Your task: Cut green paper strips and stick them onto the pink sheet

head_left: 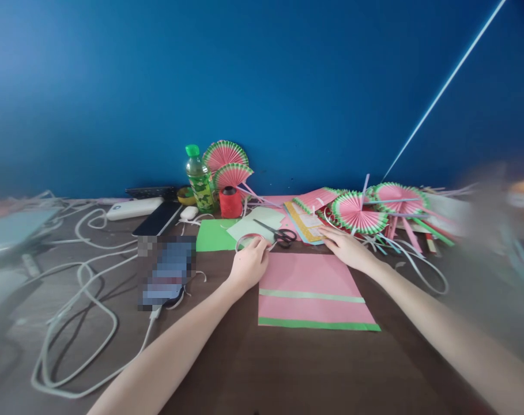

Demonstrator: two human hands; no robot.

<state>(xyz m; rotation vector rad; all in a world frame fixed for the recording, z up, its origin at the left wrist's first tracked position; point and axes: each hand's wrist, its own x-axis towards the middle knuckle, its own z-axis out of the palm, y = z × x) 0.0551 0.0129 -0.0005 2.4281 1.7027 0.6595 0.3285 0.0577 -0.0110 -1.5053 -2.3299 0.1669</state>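
A pink sheet of paper (307,271) lies on the table in front of me, with a pale green strip (311,295) across it and a bright green strip (317,324) along its near edge. At its far left corner, my left hand (249,265) has its fingers closed on the edge of a roll of tape (243,239). My right hand (347,248) reaches past the far right corner, fingers stretched out and touching a yellow-patterned packet (304,219). Black-handled scissors (284,236) lie between the hands, over pale green paper (257,222) and a bright green sheet (212,235).
Pleated pink-and-green paper fans (360,212) crowd the back right; more fans (225,155) lean on the blue wall. A green-capped bottle (200,181) stands beside a red cylinder (230,203). On the left lie a phone (169,271), white cables (110,308) and a white power bank (134,208).
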